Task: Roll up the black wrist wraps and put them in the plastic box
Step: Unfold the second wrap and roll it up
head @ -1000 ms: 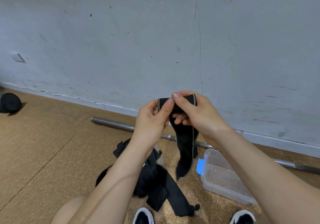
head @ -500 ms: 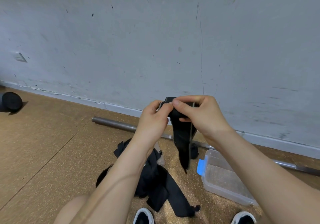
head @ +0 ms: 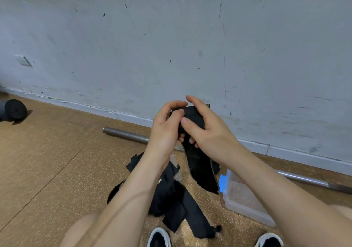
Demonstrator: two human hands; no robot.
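Rolling advances at centre frame: left hand [head: 163, 132] and right hand [head: 211, 134] pinch the wrist wrap [head: 202, 170], its rolled top thicker than a second ago, tail still unwound.

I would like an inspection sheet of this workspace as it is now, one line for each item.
Surface: brown speckled floor.
Job's things: one wrap, rolled at its top, tail hanging; heap of wraps on the floor; box open, nothing seen inside.
Clutter: bar along the wall; dark round thing far left; shoes at the bottom edge.
Fingers: left hand and right hand both grip the wrap's rolled end.
Cables: nothing seen.
Surroundings: scuffed grey wall.
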